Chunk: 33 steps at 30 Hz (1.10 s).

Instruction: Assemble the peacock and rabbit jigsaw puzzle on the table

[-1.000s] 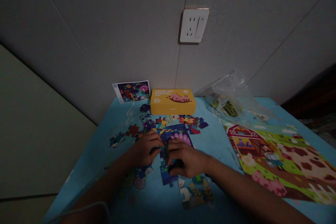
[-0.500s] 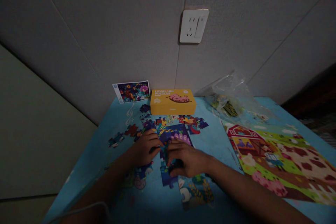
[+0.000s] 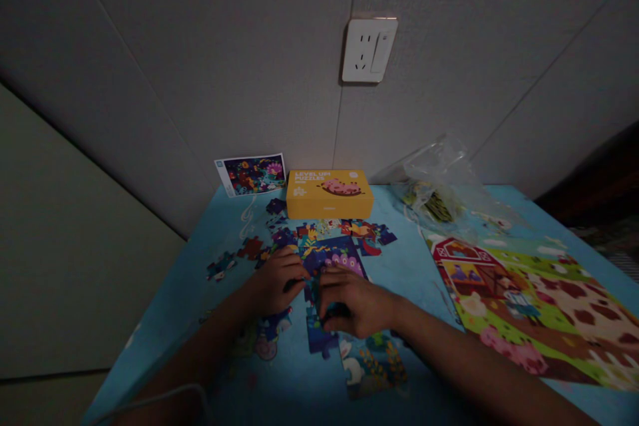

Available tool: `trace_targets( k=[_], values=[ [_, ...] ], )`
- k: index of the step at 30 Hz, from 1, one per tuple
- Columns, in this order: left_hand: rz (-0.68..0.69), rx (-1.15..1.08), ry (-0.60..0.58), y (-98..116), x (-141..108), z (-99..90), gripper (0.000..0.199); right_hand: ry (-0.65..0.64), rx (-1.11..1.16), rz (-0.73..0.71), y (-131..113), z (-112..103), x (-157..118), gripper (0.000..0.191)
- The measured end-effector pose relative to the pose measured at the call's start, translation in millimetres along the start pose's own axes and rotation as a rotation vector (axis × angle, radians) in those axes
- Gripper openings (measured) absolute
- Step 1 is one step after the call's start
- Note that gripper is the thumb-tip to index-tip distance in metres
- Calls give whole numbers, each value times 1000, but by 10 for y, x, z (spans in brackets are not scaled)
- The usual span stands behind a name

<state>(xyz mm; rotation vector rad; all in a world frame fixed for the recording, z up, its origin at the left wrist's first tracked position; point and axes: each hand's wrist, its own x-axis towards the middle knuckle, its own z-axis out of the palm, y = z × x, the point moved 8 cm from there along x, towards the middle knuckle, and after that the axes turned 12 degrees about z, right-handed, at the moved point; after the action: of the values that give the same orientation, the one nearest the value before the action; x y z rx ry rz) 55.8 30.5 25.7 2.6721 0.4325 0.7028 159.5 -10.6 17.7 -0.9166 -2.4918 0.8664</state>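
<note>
A partly joined jigsaw puzzle with dark blue and pink patches lies in the middle of the table. My left hand is at its left edge, fingers curled together towards the thumb; what they pinch is too dark to make out. Across the puzzle's right side bends my right hand, its fingertips and thumb both resting on the joined pieces. Loose jigsaw pieces lie to the left, and a joined block with yellow plants sits nearer me, below my right hand.
On the blue table, a yellow puzzle box stands against the wall, beside a picture card. A clear plastic bag with pieces inside lies at the back right. A farm picture covers the right side. A white cable crosses my left forearm.
</note>
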Motion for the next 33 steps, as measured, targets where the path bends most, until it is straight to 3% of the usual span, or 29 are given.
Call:
trace_targets(
  k=[6, 9, 12, 15, 19, 22, 24, 30, 33],
  values=[
    [78, -39, 127, 20, 38, -108, 17, 21, -26, -108, 4, -4, -10, 16],
    [97, -30, 120, 31, 52, -97, 17, 36, -114, -131, 9, -12, -41, 23],
    [121, -33, 99, 41, 40, -71, 18, 30, -217, -109, -9, -22, -86, 31],
    [149, -29, 153, 58, 17, -112, 16, 22, -295, -84, -41, -50, -134, 37],
    [147, -8, 184, 72, 2, -131, 14, 48, -320, -50, -70, -147, -187, 23],
    [132, 10, 168, 69, -4, -121, 14, 16, -321, -13, -90, -173, -220, 48],
    [112, 25, 162, 58, -12, -130, 15, -18, -333, 3, -123, -164, -240, 55],
    [104, 71, 167, 97, -27, -165, 15, -100, -363, 86, -154, -102, -243, 39],
    [101, 76, 158, 112, -26, -124, 16, -113, -342, 105, -103, -75, -228, 41]
  ],
)
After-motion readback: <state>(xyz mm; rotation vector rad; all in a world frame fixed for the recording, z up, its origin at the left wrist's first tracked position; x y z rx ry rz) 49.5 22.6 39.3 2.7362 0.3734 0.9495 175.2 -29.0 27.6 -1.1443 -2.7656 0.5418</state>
